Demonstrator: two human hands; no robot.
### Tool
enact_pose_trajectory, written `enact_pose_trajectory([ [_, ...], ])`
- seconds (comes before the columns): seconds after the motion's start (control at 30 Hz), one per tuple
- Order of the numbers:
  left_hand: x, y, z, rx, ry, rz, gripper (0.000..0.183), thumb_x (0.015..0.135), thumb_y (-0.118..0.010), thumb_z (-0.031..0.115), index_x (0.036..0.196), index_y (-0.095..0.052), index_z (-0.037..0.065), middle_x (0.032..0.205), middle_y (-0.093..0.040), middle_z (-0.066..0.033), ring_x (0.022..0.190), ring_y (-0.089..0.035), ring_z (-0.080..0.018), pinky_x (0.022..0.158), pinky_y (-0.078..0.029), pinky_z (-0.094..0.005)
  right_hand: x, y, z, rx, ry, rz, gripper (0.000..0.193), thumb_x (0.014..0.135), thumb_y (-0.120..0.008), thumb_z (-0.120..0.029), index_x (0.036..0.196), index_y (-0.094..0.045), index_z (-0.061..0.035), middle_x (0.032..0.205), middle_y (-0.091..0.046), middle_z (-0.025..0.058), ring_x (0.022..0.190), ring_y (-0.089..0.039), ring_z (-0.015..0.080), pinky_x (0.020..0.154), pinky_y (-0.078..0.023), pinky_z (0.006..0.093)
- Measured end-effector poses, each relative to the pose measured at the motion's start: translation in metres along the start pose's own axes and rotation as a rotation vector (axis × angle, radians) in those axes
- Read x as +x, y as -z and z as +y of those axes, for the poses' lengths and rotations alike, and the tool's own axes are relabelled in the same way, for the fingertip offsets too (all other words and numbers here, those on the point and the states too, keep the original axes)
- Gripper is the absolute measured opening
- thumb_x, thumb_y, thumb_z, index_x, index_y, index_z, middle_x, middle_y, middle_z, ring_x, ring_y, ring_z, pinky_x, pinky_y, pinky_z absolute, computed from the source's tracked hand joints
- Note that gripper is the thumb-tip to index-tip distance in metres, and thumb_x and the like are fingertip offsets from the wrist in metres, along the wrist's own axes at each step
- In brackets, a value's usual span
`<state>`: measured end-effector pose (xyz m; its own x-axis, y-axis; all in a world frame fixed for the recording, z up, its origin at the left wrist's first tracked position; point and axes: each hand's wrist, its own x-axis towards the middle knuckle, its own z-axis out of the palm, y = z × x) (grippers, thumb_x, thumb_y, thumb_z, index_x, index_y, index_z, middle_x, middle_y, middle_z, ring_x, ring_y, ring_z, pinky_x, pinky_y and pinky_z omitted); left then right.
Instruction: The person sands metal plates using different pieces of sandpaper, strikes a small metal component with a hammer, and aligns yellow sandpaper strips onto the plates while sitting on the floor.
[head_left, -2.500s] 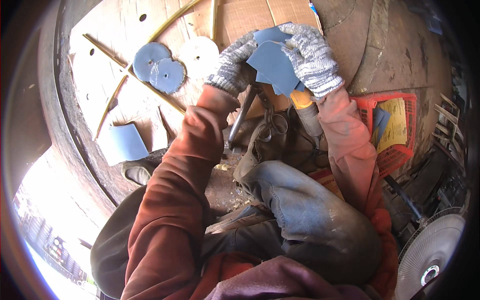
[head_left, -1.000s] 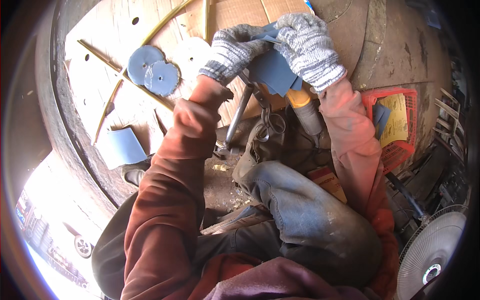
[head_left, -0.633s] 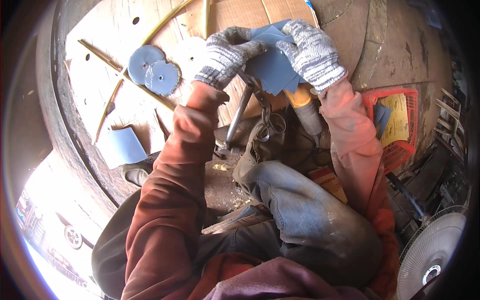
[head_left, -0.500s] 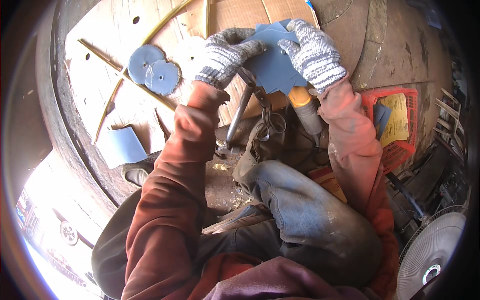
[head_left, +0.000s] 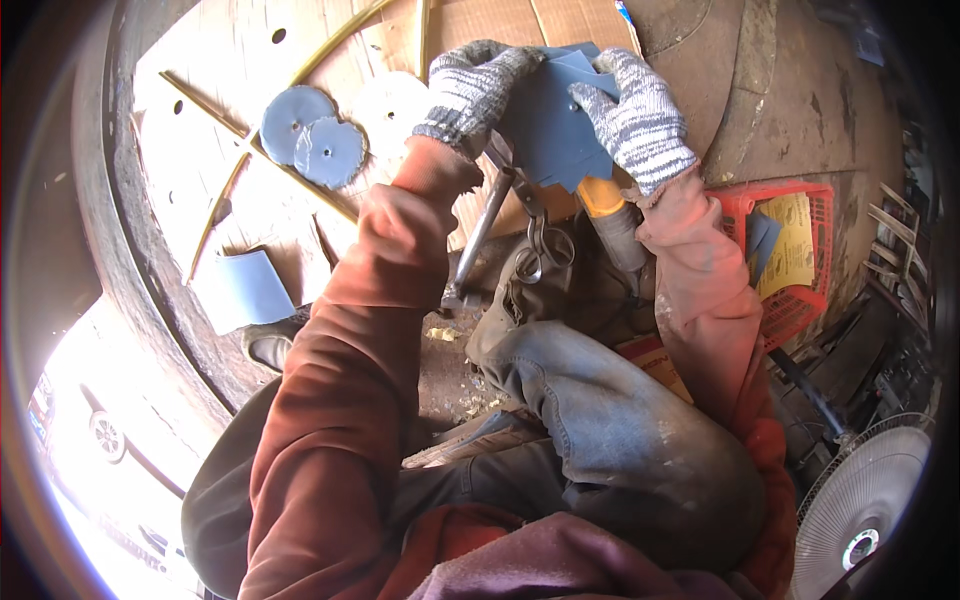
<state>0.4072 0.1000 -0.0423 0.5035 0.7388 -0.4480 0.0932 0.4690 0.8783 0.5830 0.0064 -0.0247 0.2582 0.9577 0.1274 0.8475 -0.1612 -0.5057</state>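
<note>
Both hands wear grey-and-white striped knit gloves. Between them is a loose stack of blue-grey sandpaper sheets point(head_left: 556, 128) with uneven corners. My left hand point(head_left: 478, 92) grips the stack's far left edge, its fingertips partly hidden. My right hand point(head_left: 642, 122) pinches the right side, thumb on top and the other fingers at the far edge. Below the sheets lie scissors point(head_left: 543, 245) with dark handles, a hammer point(head_left: 484, 228) and a yellow-and-grey power tool point(head_left: 607, 212). To the left, two round blue-grey sanding discs point(head_left: 330, 153) overlap on the cardboard point(head_left: 480, 22).
Thin yellowish strips point(head_left: 300, 183) cross on the cardboard. A curved blue-grey sheet point(head_left: 254, 288) lies at its near left. At the right are a red plastic basket point(head_left: 738, 207) holding sandpaper and a standing fan point(head_left: 868, 500). My bent leg point(head_left: 620, 400) fills the near middle.
My left hand has moved right and slightly away from me, along the stack's far left edge. The right hand stays on the right side, and the sheets have shifted slightly.
</note>
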Motion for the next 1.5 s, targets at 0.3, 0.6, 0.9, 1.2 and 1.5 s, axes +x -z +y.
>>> enact_pose_trajectory([
  [0.3,0.005,-0.005,-0.009,-0.137,0.021,0.005,0.023,0.089,-0.066,0.018,0.101,-0.072,0.000,0.089,-0.072,-0.0072,0.079,-0.066,-0.0144,0.076,-0.051,-0.0259,0.007,0.020,-0.024,-0.215,-0.192,-0.170,0.043,0.082,-0.072,-0.026,0.120,-0.061,-0.0089,0.106,-0.067,0.0190,0.099,-0.064,0.0377,0.088,-0.052,0.0443],
  [0.6,0.012,0.019,-0.042,-0.876,0.075,-0.263,0.032,0.094,-0.058,0.018,0.121,-0.061,-0.001,0.107,-0.067,-0.0143,0.100,-0.063,-0.0257,0.094,-0.048,-0.0367,-0.001,0.010,0.007,-0.201,0.339,-0.091,0.033,0.078,-0.070,-0.018,0.110,-0.066,-0.0088,0.104,-0.067,0.0135,0.096,-0.064,0.0353,0.088,-0.050,0.0428],
  [0.9,0.002,0.035,-0.038,-0.570,0.013,-0.072,0.029,0.094,-0.056,0.013,0.120,-0.062,0.000,0.109,-0.066,-0.0146,0.099,-0.063,-0.0251,0.089,-0.051,-0.0379,-0.012,0.006,0.002,-0.456,0.417,-0.166,0.038,0.081,-0.062,-0.023,0.117,-0.063,-0.0123,0.118,-0.062,0.0101,0.113,-0.055,0.0326,0.102,-0.039,0.0493],
  [1.2,-0.014,0.036,-0.026,-0.284,-0.037,-0.101,0.028,0.096,-0.054,0.011,0.120,-0.063,0.000,0.107,-0.068,-0.0130,0.090,-0.068,-0.0225,0.081,-0.056,-0.0338,-0.013,0.007,-0.005,-0.335,0.532,-0.034,0.029,0.077,-0.063,-0.017,0.105,-0.065,-0.0100,0.105,-0.065,0.0117,0.100,-0.060,0.0332,0.092,-0.046,0.0476],
  [1.5,-0.008,0.036,-0.027,-0.280,0.025,-0.183,0.033,0.097,-0.050,0.015,0.123,-0.061,-0.002,0.113,-0.066,-0.0145,0.097,-0.066,-0.0226,0.085,-0.055,-0.0354,-0.016,0.004,0.003,-0.318,0.522,-0.040,0.034,0.076,-0.065,-0.020,0.109,-0.064,-0.0118,0.111,-0.064,0.0108,0.106,-0.058,0.0326,0.096,-0.044,0.0481],
])
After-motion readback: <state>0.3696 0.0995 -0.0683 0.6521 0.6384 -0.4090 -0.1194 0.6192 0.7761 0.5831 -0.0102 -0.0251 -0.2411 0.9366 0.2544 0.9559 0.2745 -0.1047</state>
